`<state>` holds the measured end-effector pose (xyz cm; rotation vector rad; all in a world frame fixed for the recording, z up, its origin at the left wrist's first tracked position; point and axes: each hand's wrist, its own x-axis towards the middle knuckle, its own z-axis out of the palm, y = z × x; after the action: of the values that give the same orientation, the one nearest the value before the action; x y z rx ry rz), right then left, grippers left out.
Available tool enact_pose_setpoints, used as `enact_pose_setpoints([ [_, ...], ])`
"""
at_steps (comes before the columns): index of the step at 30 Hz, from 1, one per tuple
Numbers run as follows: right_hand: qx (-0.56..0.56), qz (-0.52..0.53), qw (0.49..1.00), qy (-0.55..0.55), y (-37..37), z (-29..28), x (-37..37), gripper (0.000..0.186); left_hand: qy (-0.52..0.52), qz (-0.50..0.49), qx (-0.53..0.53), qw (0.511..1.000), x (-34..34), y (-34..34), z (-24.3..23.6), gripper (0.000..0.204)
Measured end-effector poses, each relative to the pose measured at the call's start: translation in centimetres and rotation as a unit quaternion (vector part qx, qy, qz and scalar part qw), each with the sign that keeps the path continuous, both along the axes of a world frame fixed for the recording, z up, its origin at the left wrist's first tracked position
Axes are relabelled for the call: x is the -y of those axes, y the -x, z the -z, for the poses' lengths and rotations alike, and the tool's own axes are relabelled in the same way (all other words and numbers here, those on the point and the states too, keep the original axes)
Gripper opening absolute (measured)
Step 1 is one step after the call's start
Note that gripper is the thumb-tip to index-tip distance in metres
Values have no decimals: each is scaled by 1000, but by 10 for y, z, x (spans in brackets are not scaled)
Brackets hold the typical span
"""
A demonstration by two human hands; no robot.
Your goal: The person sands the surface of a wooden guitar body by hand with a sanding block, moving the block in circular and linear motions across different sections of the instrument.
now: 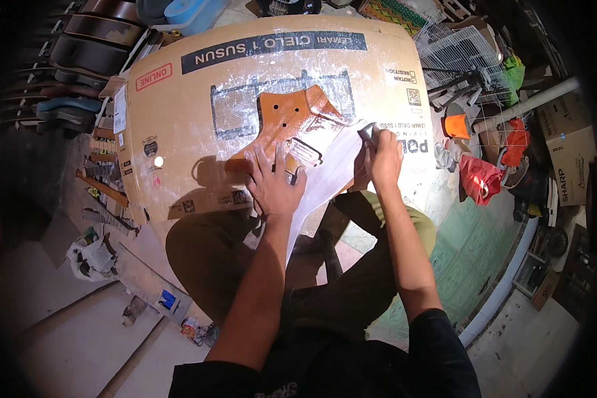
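A glossy orange-brown guitar body with several dark holes and a slotted cutout lies on a cardboard sheet. My left hand rests on its near left part, fingers spread. Beside the thumb is a small dark spot that I cannot make out. At the body's right side my right hand is closed around a small dark grey piece, its kind mostly hidden by the fingers. A pale translucent sheet runs from near the right hand across the body and narrows down toward my lap.
Dark curved pieces are stacked at the far left, near a blue plastic tub. On the right lie a white wire rack, a red bag, an orange cup and a cardboard box. My legs are folded at the cardboard's near edge.
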<state>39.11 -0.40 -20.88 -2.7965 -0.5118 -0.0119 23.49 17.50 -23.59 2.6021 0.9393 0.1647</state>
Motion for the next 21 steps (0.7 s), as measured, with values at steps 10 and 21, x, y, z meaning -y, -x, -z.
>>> enact_pose_setpoints([
  [10,16,-16,1000,-19,18,-8,-14,27,8,6,-19,1000,-2,1,-3,77],
  [21,-6,-30,998,-60,43,-10,-22,25,-36,9,-12,999,-5,7,5,76],
])
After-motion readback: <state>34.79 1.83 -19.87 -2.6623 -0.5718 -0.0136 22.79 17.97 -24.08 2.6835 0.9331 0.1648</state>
